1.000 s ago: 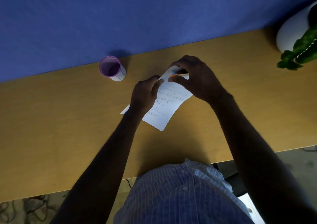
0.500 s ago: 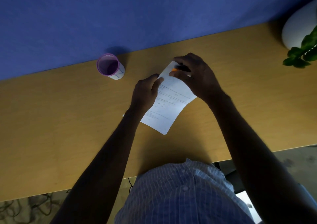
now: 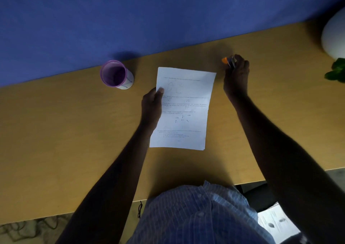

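Pinching the worksheet (image 3: 186, 109) with our left hand (image 3: 152, 107), our right hand (image 3: 237, 77) gripping an orange-tipped pen (image 3: 226, 61), we could crease the sheet by tugging.

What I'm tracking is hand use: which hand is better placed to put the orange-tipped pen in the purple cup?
Right, probably. The right hand grips the orange-tipped pen; the left hand holds the paper, though the purple cup stands nearer it.

printed sheet (image 3: 186, 103), text too small to read
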A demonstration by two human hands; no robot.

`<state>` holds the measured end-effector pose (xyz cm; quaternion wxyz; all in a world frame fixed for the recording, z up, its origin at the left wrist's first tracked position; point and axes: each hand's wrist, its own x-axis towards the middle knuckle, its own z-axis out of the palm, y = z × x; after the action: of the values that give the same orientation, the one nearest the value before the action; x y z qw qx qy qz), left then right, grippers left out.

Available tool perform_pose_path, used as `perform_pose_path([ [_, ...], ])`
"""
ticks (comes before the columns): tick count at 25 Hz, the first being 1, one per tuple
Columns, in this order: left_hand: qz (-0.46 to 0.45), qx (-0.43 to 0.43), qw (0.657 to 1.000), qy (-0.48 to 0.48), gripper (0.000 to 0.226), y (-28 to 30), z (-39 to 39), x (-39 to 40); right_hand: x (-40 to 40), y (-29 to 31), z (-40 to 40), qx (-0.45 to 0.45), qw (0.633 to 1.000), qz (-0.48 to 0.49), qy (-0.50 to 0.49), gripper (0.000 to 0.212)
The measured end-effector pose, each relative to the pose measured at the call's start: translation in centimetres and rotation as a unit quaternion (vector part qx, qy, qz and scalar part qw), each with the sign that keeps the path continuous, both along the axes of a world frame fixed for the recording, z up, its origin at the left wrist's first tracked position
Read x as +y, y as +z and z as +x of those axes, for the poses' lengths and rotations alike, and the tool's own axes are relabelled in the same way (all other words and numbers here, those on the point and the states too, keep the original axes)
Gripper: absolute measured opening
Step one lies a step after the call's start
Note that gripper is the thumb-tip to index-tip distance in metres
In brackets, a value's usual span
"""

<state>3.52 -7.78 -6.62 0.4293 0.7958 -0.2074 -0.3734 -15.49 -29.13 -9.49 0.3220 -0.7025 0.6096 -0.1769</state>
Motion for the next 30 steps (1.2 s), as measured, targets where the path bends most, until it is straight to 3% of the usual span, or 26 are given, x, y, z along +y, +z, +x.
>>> perform_pose_path([
  [9, -0.011, 0.019, 1.000, -0.002, 0.039, -0.9, 0.4, -1.0, -4.0, -1.7, 1.7, 0.138, 0.988, -0.071, -0.006, 0.040],
  [17, -0.008, 0.008, 1.000, -0.006, 0.037, -1.2, 0.7, -0.4, -4.1, -1.9, 1.4, 0.122, 0.992, -0.036, 0.001, 0.045],
  [19, -0.018, 0.009, 1.000, -0.007, 0.036, -1.1, 0.7, -0.2, -3.0, -1.1, 1.1, 0.063, 0.997, -0.047, -0.004, 0.046],
  [21, -0.033, 0.016, 0.999, -0.005, 0.035, -0.9, 0.7, -0.1, -0.4, -0.6, 0.7, -0.057, 0.997, -0.043, -0.024, 0.042],
  [23, -0.047, 0.039, 0.998, -0.003, 0.031, -0.6, 0.7, 0.1, 3.2, -0.3, 0.2, -0.174, 0.978, 0.081, -0.084, 0.038],
  [25, -0.061, 0.075, 0.995, 0.003, 0.023, 0.1, 0.5, 0.5, 7.5, 0.4, -0.5, -0.264, 0.925, 0.250, -0.111, 0.042],
  [30, -0.064, 0.136, 0.987, 0.059, 0.020, 1.3, 0.2, 1.7, 18.0, 1.7, -4.3, -0.216, 0.929, 0.283, -0.096, 0.034],
])
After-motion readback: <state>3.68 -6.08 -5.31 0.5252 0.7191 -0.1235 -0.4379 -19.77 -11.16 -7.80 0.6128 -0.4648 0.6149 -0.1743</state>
